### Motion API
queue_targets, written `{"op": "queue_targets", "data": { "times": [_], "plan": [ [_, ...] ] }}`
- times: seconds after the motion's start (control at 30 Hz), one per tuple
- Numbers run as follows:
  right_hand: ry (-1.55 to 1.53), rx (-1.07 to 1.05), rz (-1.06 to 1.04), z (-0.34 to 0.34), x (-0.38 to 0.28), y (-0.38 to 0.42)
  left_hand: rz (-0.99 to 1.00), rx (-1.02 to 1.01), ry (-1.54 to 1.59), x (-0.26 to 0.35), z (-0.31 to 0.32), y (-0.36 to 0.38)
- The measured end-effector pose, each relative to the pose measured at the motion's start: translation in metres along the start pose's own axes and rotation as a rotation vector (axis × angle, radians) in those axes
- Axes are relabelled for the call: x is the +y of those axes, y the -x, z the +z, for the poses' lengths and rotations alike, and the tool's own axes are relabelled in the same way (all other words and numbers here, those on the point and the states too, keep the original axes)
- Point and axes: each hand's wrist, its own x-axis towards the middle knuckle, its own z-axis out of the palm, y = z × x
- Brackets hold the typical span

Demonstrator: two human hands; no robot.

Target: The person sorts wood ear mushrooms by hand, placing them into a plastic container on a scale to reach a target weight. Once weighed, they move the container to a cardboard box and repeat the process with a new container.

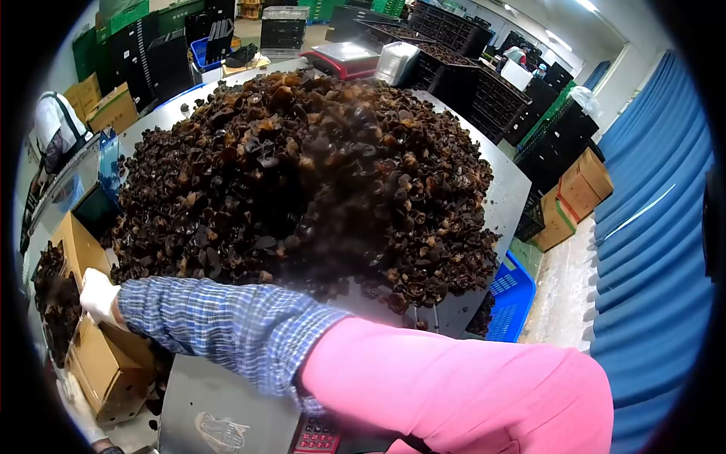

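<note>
An open cardboard box [98, 356] sits at the far left, its flaps raised. Dark wood ear mushrooms [57, 318], partly blurred, show between the flaps. Across the view reaches my right arm, in a pink sleeve and a checked oversleeve. My white-gloved right hand [98, 295] is closed on the box's edge, its fingertips partly hidden. Lower down, my gloved left hand [79, 408] grips the outer side of the same box near the image edge. A large heap of wood ear mushrooms [423, 189] covers much of the metal table [507, 181].
A grey scale platform [227, 401] with a red keypad [316, 439] lies below my arm. On the right are a blue basket [513, 299] and cardboard boxes [578, 193]. A red scale [344, 57] and black crates [484, 94] stand behind the heap. Another person [57, 125] is at left.
</note>
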Motion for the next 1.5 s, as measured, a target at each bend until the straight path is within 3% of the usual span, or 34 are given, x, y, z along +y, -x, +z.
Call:
{"op": "queue_targets", "data": {
  "times": [0.03, 0.07, 0.1, 0.13, 0.17, 0.23, 0.27, 0.3, 0.33, 0.37, 0.43, 0.47, 0.57, 0.67, 0.83, 0.87, 0.97, 1.03, 1.43, 1.47, 1.5],
  "plan": [
    [0.017, 0.008, -0.010, -0.001, -0.004, 0.013, -0.128, 0.087, 0.360, 0.006, 0.025, 0.015],
    [0.050, 0.015, -0.023, -0.004, -0.006, 0.031, 0.012, 0.077, 0.127, 0.017, 0.059, 0.053],
    [0.038, 0.013, -0.167, -0.005, 0.016, 0.029, -0.007, 0.018, 0.074, 0.024, 0.060, 0.065],
    [0.256, -0.009, -0.418, -0.017, 0.038, 0.028, -0.025, -0.042, 0.018, 0.030, 0.058, 0.077],
    [0.086, -0.036, -0.160, -0.028, -0.002, 0.109, -0.039, -0.103, -0.039, 0.037, 0.057, 0.089],
    [0.218, -0.199, -0.396, -0.057, 0.024, 0.130, 0.050, -0.235, -0.702, 0.143, 0.213, 0.254],
    [0.070, -0.173, -0.241, -0.069, -0.007, 0.201, 0.103, -0.258, -0.747, 0.147, 0.237, 0.285],
    [0.070, -0.351, -0.246, -0.094, 0.011, 0.203, 0.133, -0.306, -0.757, 0.138, 0.256, 0.305],
    [0.133, -0.278, -0.309, -0.108, 0.006, 0.236, 0.162, -0.350, -0.759, 0.131, 0.271, 0.320],
    [0.143, -0.173, -0.233, -0.120, 0.003, 0.267, 0.177, -0.394, -0.762, 0.122, 0.286, 0.333],
    [0.021, -0.278, -0.203, -0.163, 0.005, 0.315, 0.201, -0.479, -0.767, 0.102, 0.312, 0.354],
    [0.085, -0.102, -0.159, -0.173, 0.003, 0.342, 0.210, -0.519, -0.770, 0.094, 0.324, 0.364],
    [-0.080, 0.045, -0.150, -0.222, 0.008, 0.411, 0.230, -0.614, -0.768, 0.080, 0.352, 0.385],
    [0.044, 0.357, -0.141, -0.247, 0.006, 0.476, 0.239, -0.689, -0.767, 0.069, 0.370, 0.403],
    [-0.049, 0.410, -0.354, -0.272, 0.043, 0.535, 0.236, -0.783, -0.764, 0.057, 0.387, 0.429],
    [-0.033, 0.465, -0.225, -0.270, 0.043, 0.543, 0.230, -0.796, -0.763, 0.054, 0.390, 0.435],
    [-0.093, 0.435, -0.225, -0.270, 0.071, 0.545, 0.228, -0.832, -0.768, 0.048, 0.400, 0.452],
    [-0.185, 0.308, -0.390, -0.267, 0.082, 0.546, 0.234, -0.840, -0.775, 0.044, 0.403, 0.461],
    [-0.116, 0.418, -0.293, -0.276, 0.096, 0.602, 0.274, -0.663, -0.877, 0.058, 0.361, 0.467],
    [-0.272, 0.510, -0.107, -0.277, 0.092, 0.599, 0.277, -0.645, -0.886, 0.059, 0.355, 0.464],
    [-0.261, 0.480, -0.170, -0.284, 0.104, 0.596, 0.283, -0.622, -0.895, 0.061, 0.350, 0.461]
  ]
}}
